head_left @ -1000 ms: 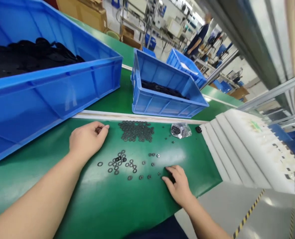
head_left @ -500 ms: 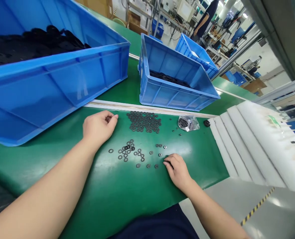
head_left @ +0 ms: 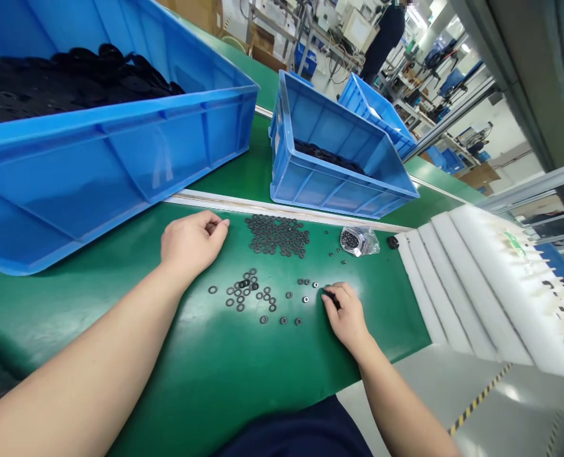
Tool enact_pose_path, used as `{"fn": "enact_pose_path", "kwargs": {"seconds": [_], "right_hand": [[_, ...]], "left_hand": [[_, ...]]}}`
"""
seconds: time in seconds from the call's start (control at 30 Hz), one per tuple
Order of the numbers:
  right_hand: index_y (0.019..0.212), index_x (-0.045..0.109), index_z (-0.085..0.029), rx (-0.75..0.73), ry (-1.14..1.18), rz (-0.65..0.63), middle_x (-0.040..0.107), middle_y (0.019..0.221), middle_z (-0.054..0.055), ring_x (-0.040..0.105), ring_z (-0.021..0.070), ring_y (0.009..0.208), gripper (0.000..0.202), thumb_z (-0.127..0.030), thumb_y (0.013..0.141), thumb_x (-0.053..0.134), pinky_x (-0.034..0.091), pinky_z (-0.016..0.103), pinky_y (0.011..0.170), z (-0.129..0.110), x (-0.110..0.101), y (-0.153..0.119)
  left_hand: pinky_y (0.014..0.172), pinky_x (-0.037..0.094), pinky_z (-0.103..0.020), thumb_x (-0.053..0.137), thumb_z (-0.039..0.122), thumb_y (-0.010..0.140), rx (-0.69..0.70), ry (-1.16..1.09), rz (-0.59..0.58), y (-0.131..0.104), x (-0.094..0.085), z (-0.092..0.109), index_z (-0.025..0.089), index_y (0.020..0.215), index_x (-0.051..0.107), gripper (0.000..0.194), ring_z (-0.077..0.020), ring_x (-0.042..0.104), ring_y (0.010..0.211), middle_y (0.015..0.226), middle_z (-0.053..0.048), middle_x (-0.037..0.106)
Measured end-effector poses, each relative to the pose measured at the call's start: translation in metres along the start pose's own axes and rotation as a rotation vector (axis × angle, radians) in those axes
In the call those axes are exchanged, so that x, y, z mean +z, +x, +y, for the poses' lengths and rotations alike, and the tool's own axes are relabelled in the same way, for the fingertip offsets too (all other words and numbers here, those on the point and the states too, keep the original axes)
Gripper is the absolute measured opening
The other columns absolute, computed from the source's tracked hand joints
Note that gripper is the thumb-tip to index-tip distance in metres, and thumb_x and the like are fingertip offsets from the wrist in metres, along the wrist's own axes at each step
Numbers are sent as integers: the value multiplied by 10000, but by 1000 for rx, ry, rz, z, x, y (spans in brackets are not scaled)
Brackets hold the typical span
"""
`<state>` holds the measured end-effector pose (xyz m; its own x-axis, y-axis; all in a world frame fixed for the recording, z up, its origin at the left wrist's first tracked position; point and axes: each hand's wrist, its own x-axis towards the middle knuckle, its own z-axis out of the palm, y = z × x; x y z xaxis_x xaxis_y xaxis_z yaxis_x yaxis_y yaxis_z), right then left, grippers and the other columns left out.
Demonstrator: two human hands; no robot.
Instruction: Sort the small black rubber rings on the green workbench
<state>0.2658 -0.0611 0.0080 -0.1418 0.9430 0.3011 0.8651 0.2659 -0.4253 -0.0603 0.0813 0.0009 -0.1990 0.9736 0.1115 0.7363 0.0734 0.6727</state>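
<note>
Green matting (head_left: 215,374) covers the bench on which you sort small black washers. Your left hand (head_left: 190,244) rests loosely curled beside the dense heap of washers (head_left: 277,235), thumb and forefinger pinched together on what appears to be one small dark piece, though the grip is partly hidden. Your right hand (head_left: 346,314) lies knuckles-up at the right end of the scattered washers (head_left: 256,297), fingertips closed on a small black part at the mat. The step in hand appears to be picking single pieces from the loose scatter. The next move likely calls for a fine pinch on one ring without dragging its neighbours. A clear bag (head_left: 358,240) of parts lies near the white foam trays (head_left: 491,285); two blue crates (head_left: 120,158) (head_left: 329,184) stand behind.
</note>
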Motion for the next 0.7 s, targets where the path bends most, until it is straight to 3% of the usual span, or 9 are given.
{"fn": "enact_pose_path", "kwargs": {"seconds": [0.17,0.43,0.57,0.7], "right_hand": [[978,660,-204,-5,35,-15,657,914,76,642,203,844,133,-246,972,533,549,357,774,-10,-2,4],[991,682,-195,-211,44,-143,681,928,70,608,211,888,124,-264,976,580,448,393,832,-87,28,12],[952,701,-198,-195,16,-134,684,896,59,590,204,858,128,-263,971,593,418,382,805,-88,43,13],[998,715,-203,-190,13,-119,682,907,61,586,201,865,137,-275,967,603,418,382,811,-81,43,11]], "left_hand": [[622,388,-310,510,471,828,6,13,6,0,1,0,238,793,665,282,-214,607,697,700,-24,672],[631,390,-304,519,448,840,40,-5,20,-1,4,-4,228,810,681,275,-201,622,689,729,-24,696],[622,384,-299,527,437,838,42,-7,14,-1,3,-2,226,788,674,261,-194,621,676,724,-18,699],[620,382,-298,524,436,838,37,-2,16,-1,2,-1,225,797,681,267,-198,620,683,731,-21,702]]}}
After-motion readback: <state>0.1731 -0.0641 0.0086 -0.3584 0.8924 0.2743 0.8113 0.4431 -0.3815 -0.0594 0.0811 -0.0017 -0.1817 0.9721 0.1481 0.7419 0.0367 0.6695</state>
